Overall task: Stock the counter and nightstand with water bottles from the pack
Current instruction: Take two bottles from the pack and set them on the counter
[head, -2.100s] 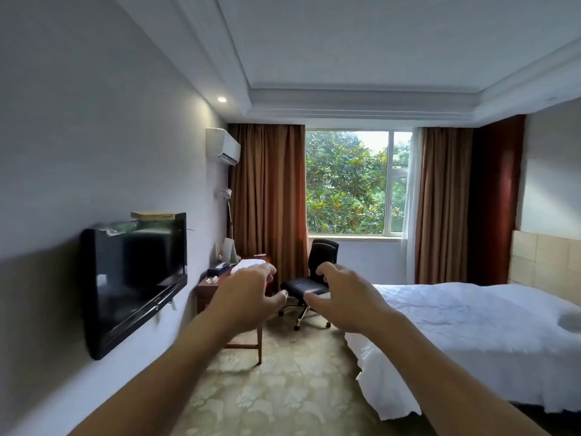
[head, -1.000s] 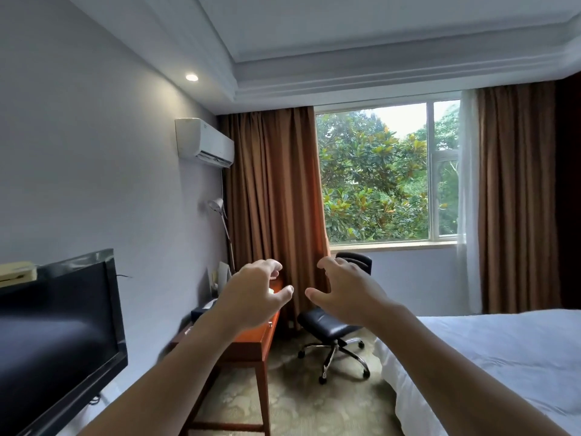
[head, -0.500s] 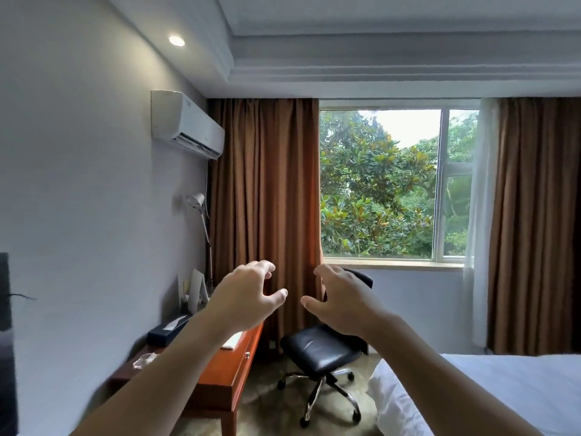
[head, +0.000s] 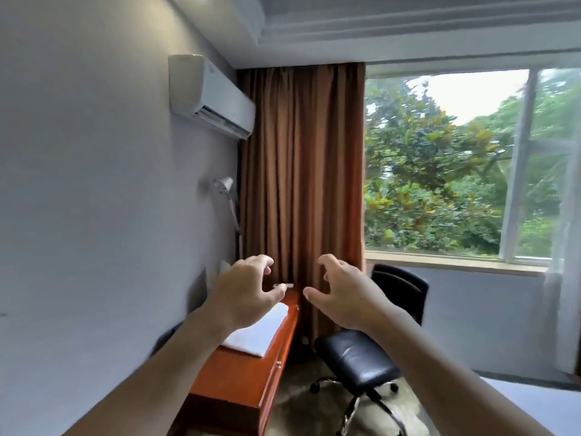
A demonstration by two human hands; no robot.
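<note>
Both arms are stretched out in front, and the left hand (head: 248,297) and right hand (head: 342,297) hang in the air with fingers loosely curled and thumbs pointed toward each other, holding nothing at all — no water bottle, no pack anywhere to be seen (so where the task's things sit I cannot tell from here).

I would judge this to be the walk toward wherever the pack lies. Doing it well means dropping the gaze to find the pack first, then opening the fingers wide enough to wrap a bottle round its middle rather than by the cap.

Take the desk (head: 248,382) as the mark. It is glossy orange-brown wood, long and narrow, hard against the left wall, with small knobs on its front edge. Under the left hand, on its top, lies a folded white towel (head: 261,332), soft and flat. Just right of the desk stands an office chair (head: 358,357) with a black padded seat, faintly shiny, on a chromed star base. Beyond the desk's far end hang rust-brown curtains (head: 301,184) in heavy vertical folds; above it, on the wall, a boxy white air conditioner (head: 210,92); further right, a window (head: 471,165) full of green leaves
</note>
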